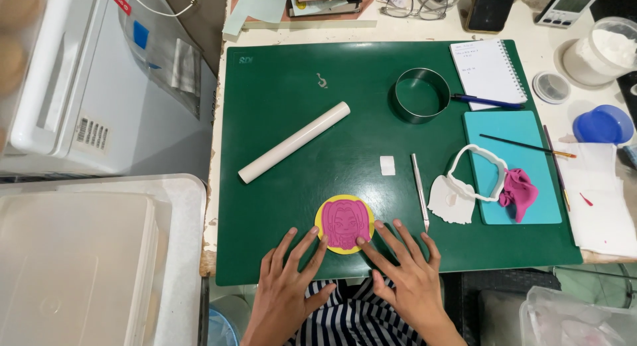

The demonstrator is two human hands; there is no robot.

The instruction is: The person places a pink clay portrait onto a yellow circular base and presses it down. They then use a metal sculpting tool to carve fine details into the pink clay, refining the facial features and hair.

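A round yellow disc (321, 221) topped with a pink cut-out of a face with hair (344, 222) lies on the green cutting mat (298, 100) near its front edge. My left hand (286, 281) rests flat on the mat, fingers spread, its fingertips touching the disc's lower left rim. My right hand (406, 268) lies flat too, its forefinger tip on the disc's lower right. Neither hand holds anything.
On the mat lie a white rolling pin (294, 142), a metal ring cutter (421, 95), a craft knife (419, 190), a small white block (387, 165). Right: blue board (511, 130) with white cutter (479, 173), pink scrap (519, 193), brush (524, 145), notebook (488, 70), pen. White bins on the left.
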